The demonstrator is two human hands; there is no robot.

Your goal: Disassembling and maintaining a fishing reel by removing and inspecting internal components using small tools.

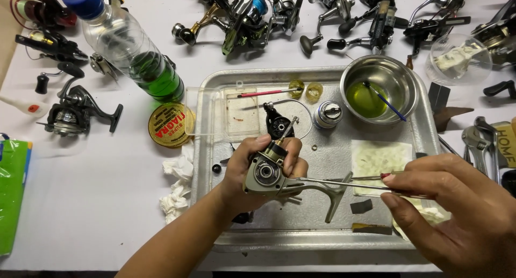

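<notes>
Centrally, left hand gripping reel body, round yellow tin beside

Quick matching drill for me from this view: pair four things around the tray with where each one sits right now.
Things:
1. reel body
2. screwdriver
3. steel bowl
4. plastic bottle

Places:
A. lying on the white table, left of the tray
B. in the right hand
C. on the tray's far right corner, holding yellow-green liquid
D. in the left hand, above the metal tray

Pairs: 1-D, 2-B, 3-C, 4-A
</notes>
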